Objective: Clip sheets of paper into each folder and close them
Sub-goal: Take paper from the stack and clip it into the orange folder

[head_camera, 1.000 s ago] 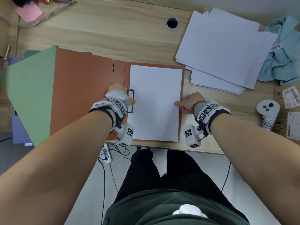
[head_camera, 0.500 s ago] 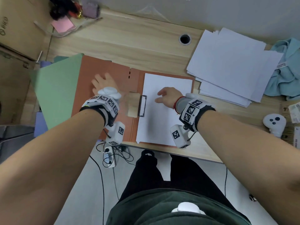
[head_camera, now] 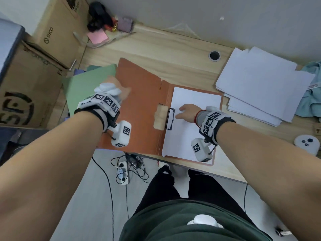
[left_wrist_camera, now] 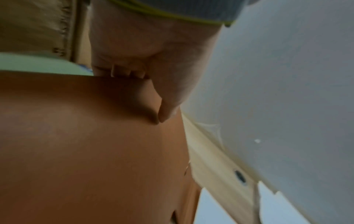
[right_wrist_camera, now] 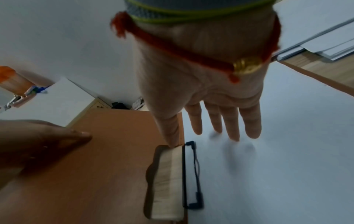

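Note:
An orange folder (head_camera: 140, 105) lies open on the desk. A white sheet (head_camera: 189, 134) sits in its right half under a black wire clip (head_camera: 170, 119) with a beige lever (head_camera: 160, 119). My left hand (head_camera: 120, 88) grips the far left edge of the left cover (left_wrist_camera: 95, 151): fingers curl under the edge and the thumb (left_wrist_camera: 166, 112) lies on top. My right hand (head_camera: 186, 111) is flat on the sheet (right_wrist_camera: 277, 151) beside the clip (right_wrist_camera: 191, 174), fingers straight. A green folder (head_camera: 86, 87) lies under the orange cover at the left.
A loose stack of white paper (head_camera: 260, 84) lies at the back right, with a blue cloth (head_camera: 312, 94) beyond it. A white controller (head_camera: 307, 143) sits at the right edge. Cardboard boxes (head_camera: 31, 80) stand left of the desk. Pink notes (head_camera: 98, 37) lie at the back.
My left hand left the clip and went to the cover's left edge, taking hold of it. My right hand moved from the sheet's right edge to beside the clip.

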Tool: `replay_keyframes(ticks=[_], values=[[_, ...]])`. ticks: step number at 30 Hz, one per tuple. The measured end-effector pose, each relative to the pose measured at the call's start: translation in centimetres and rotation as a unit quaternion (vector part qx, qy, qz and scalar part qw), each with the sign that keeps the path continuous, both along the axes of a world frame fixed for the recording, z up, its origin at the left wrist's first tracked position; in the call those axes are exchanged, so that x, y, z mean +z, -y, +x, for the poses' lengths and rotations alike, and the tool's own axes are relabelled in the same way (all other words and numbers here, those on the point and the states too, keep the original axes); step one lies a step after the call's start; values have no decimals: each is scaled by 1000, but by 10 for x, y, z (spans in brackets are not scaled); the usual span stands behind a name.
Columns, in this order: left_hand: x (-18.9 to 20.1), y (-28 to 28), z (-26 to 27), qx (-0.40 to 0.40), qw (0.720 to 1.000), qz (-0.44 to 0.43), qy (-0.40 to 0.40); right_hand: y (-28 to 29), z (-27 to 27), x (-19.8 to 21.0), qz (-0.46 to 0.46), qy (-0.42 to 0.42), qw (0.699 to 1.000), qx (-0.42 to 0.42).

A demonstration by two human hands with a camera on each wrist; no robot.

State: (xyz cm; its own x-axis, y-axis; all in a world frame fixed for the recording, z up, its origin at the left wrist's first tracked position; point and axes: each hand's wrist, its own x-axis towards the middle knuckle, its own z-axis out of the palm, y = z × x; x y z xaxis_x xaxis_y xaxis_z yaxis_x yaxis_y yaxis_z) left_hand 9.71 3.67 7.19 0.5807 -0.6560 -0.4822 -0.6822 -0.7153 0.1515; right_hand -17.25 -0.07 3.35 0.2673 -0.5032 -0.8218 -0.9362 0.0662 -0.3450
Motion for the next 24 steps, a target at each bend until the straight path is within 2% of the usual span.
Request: replay_keyframes(ticks=[2, 4, 6, 8, 10, 12, 14, 17, 20, 24], values=[[33, 19, -9, -68, 998, 7, 16, 2, 0, 9, 24, 30, 999, -16], [59, 34, -27, -136, 991, -5, 13, 6, -1, 23, 55, 95, 990, -84], [71, 44, -50, -174, 982, -56, -40, 9, -4, 43, 74, 168, 970, -156], [75, 47, -74, -179, 967, -109, -144, 14, -9, 61, 92, 227, 943, -223], [73, 48, -101, -182, 944, -121, -247, 18, -21, 71, 93, 273, 917, -277], [65, 45, -122, -209, 932, -110, -276, 22, -34, 74, 78, 291, 899, -318], [46, 43, -143, -233, 930, -84, -271, 23, -59, 69, 52, 279, 889, -359], [9, 29, -155, -256, 941, -32, -217, 18, -91, 45, 3, 213, 901, -377], [-26, 11, -160, -211, 954, 37, -208, 9, -119, 16, -38, 135, 917, -374], [-63, -13, -156, -135, 967, 90, -198, -9, -137, -17, 23, 69, 930, -361]])
